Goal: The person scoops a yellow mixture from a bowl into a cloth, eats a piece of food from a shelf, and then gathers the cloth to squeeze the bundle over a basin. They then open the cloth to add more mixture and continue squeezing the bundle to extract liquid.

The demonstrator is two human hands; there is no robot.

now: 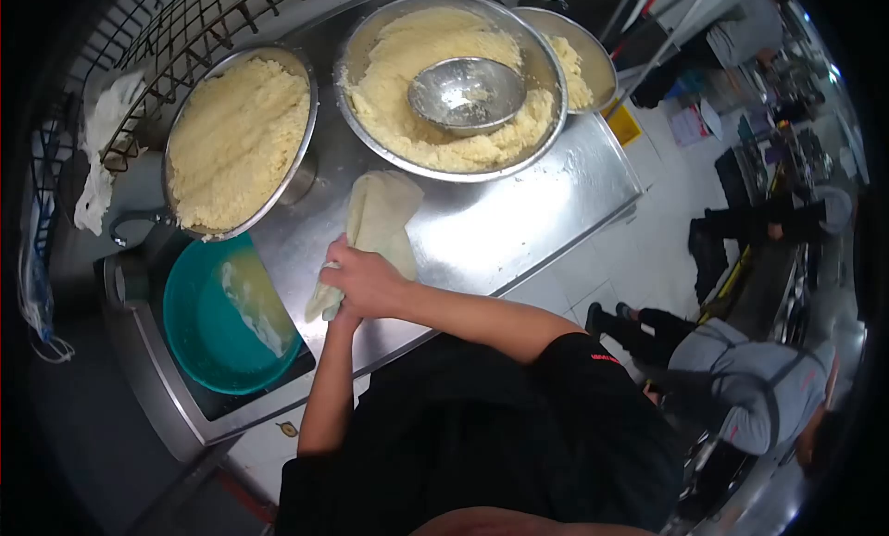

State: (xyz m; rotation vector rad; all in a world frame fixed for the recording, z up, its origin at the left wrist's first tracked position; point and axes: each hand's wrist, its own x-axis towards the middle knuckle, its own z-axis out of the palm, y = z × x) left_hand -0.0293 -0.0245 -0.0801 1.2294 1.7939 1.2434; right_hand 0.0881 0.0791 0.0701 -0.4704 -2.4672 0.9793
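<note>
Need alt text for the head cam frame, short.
The right hand grips a pale cloth bundle on a steel counter, with the left hand tucked beneath it. Beyond stand metal bowls of yellow crumbly mash, the large bowl with a small bowl inside, and a teal basin sits lower left. Other people work at far right.

cloth (381, 221) before large bowl (348, 105), small bowl (466, 93) in it, basin (199, 342) left

No text is legible; the small red mark (604, 357) on the black sleeve (593, 397) is unreadable.
</note>
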